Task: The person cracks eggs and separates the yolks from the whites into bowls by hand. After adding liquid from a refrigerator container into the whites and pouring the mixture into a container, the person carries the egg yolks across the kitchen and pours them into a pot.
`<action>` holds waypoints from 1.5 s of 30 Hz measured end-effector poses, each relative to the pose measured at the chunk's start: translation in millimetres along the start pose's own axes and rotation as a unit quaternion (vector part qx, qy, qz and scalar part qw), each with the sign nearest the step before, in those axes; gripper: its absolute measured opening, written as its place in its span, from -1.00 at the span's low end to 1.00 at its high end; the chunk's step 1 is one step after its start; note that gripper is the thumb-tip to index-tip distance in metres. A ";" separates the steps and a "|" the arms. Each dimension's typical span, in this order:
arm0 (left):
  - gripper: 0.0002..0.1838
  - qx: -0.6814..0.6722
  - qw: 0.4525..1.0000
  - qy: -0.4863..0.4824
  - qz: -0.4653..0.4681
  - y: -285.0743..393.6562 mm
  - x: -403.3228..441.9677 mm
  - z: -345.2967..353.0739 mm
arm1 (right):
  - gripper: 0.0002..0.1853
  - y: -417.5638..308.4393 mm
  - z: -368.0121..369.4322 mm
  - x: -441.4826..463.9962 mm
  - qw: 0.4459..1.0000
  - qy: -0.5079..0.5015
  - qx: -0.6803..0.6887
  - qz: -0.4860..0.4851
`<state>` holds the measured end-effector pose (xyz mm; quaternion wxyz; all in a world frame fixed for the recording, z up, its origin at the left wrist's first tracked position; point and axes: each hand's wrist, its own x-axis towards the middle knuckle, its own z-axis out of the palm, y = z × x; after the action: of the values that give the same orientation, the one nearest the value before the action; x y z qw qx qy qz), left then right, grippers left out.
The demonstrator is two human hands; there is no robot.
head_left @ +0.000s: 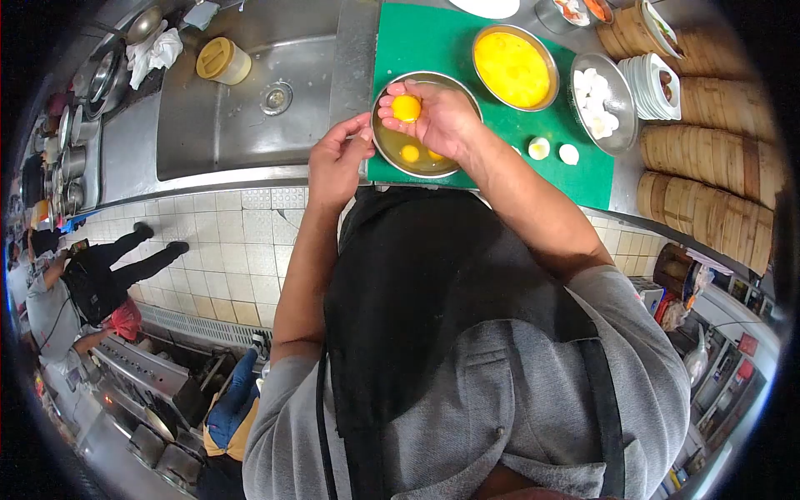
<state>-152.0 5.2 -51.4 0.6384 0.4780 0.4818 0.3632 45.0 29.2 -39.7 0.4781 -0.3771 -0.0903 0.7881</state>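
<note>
My right hand (446, 121) is turned palm up and cupped over a metal bowl (381, 158), with a whole egg yolk (407, 108) resting on its fingers. Inside the bowl, clear egg white surrounds a yolk (409, 153), and another yolk is partly hidden under my right hand. My left hand (340, 158) is at the bowl's left side, fingers curled and thumb pinching the rim. Behind to the right, a second metal bowl (515, 67) is full of yellow yolks. A metal bowl (625, 104) farther right contains white eggshells (593, 100).
Both working bowls stand on a green board (400, 42). Two eggshell pieces (553, 151) lie on it. A steel sink (250, 133) with a yellow-lidded tub (223, 61) is to the left. Bamboo steamers (708, 150) and stacked white plates (648, 87) line the right. Other people (83, 283) stand at left.
</note>
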 end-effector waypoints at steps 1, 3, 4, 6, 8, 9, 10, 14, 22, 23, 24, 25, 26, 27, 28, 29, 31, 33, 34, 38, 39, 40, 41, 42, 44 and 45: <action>-0.63 -0.002 1.000 0.003 0.000 0.2 0.0 0.4 | -0.72 -2.4 4.1 -4.8 1.000 0.000 0.000 0.000; -0.63 -0.004 1.000 0.006 0.000 -0.4 0.4 1.3 | -0.75 -8.2 13.6 -15.7 1.000 -0.010 0.015 -0.023; -0.64 -0.009 1.000 0.015 0.007 -1.7 0.6 1.7 | -0.75 -10.1 16.5 -19.8 1.000 -0.010 0.015 -0.023; -0.64 -0.014 1.000 0.022 0.015 -2.6 1.5 1.9 | -0.75 -13.3 19.1 -26.1 0.999 -0.019 0.017 -0.040; -0.65 -0.014 1.000 0.022 0.015 -2.4 2.0 1.2 | -0.75 -15.2 17.7 -28.7 0.999 -0.020 0.011 -0.045; -0.65 -0.014 1.000 0.021 0.015 -2.3 2.0 1.6 | -0.76 -16.1 16.7 -29.8 0.999 -0.022 0.005 -0.047; -0.65 -0.021 0.999 0.019 0.018 -2.1 1.8 2.2 | -0.76 -18.8 15.7 -31.7 0.999 -0.022 0.005 -0.047; -0.65 -0.024 0.999 0.021 0.015 -1.3 0.5 3.1 | -0.78 -50.0 12.4 -44.9 0.992 -0.082 0.073 -0.061; -0.64 -0.020 1.000 0.018 0.012 0.7 -2.3 2.5 | -0.71 -138.8 -25.3 -65.1 0.965 -0.032 -0.007 -0.260; -0.64 -0.021 1.000 0.017 0.012 1.1 -2.5 2.6 | -0.73 -141.4 -32.8 -61.5 0.960 0.007 -0.040 -0.279; -0.64 -0.021 1.000 0.016 0.012 0.6 -2.3 2.3 | -0.75 -142.7 -41.0 -58.4 0.951 0.047 -0.072 -0.296; -0.64 -0.020 1.000 0.014 0.013 -0.4 -2.2 1.7 | -0.75 -140.5 -54.6 -54.8 0.951 0.047 -0.072 -0.297; -0.64 -0.020 1.000 0.012 0.013 -0.8 -2.3 1.5 | -0.72 -136.0 -70.3 -51.2 0.882 0.130 -0.343 -0.295; -0.64 -0.020 1.000 0.012 0.014 -0.4 -2.1 1.5 | -0.69 -133.7 -72.6 -50.6 0.738 0.201 -0.586 -0.268; -0.64 -0.019 1.000 0.012 0.012 0.0 -2.1 1.2 | -0.69 -134.5 -74.0 -50.1 0.738 0.200 -0.586 -0.268; -0.64 -0.018 1.000 0.013 0.009 -0.1 -2.7 0.9 | -0.65 -134.4 -75.1 -50.8 0.671 0.236 -0.672 -0.206; -0.64 -0.018 1.000 0.013 0.008 -1.8 -2.8 0.0 | -0.62 -135.5 -65.5 -55.9 0.592 0.268 -0.747 -0.139; -0.64 -0.017 1.000 0.010 0.006 -2.1 -4.2 0.1 | -0.57 -139.3 -52.9 -61.9 0.600 0.266 -0.736 -0.166; -0.64 -0.020 1.000 0.012 0.005 -0.1 -4.4 0.9 | -0.57 -138.6 -50.0 -62.9 0.600 0.267 -0.735 -0.166; -0.63 -0.019 1.000 0.014 0.002 2.4 -3.5 1.5 | -0.55 -141.8 -38.2 -72.3 0.819 0.235 -0.473 -0.226; -0.63 -0.019 1.000 0.015 0.002 1.7 -2.9 0.8 | -0.55 -143.3 -35.7 -73.8 0.860 0.212 -0.407 -0.224; -0.63 -0.018 1.000 0.013 0.002 0.1 -2.5 0.2 | -0.55 -144.9 -35.9 -74.2 0.860 0.211 -0.407 -0.223; -0.63 -0.018 1.000 0.011 0.002 -1.0 -2.8 -0.3 | -0.56 -147.2 -37.7 -75.0 0.876 0.203 -0.375 -0.224; -0.63 -0.018 1.000 0.011 0.001 -0.7 -3.3 -0.1 | -0.57 -149.5 -40.0 -75.8 0.891 0.195 -0.342 -0.225; -0.64 -0.017 1.000 0.014 0.006 0.8 -3.6 1.1 | -0.57 -150.4 -51.5 -71.5 0.917 0.176 -0.286 -0.216; -0.64 -0.017 1.000 0.014 0.006 0.4 -3.2 1.2 | -0.57 -149.5 -51.9 -70.1 0.939 0.155 -0.227 -0.206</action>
<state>-151.7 2.1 -50.0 0.6370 0.4650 0.4818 0.3819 200.9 39.0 34.8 0.5394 -0.5662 -0.2675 0.5630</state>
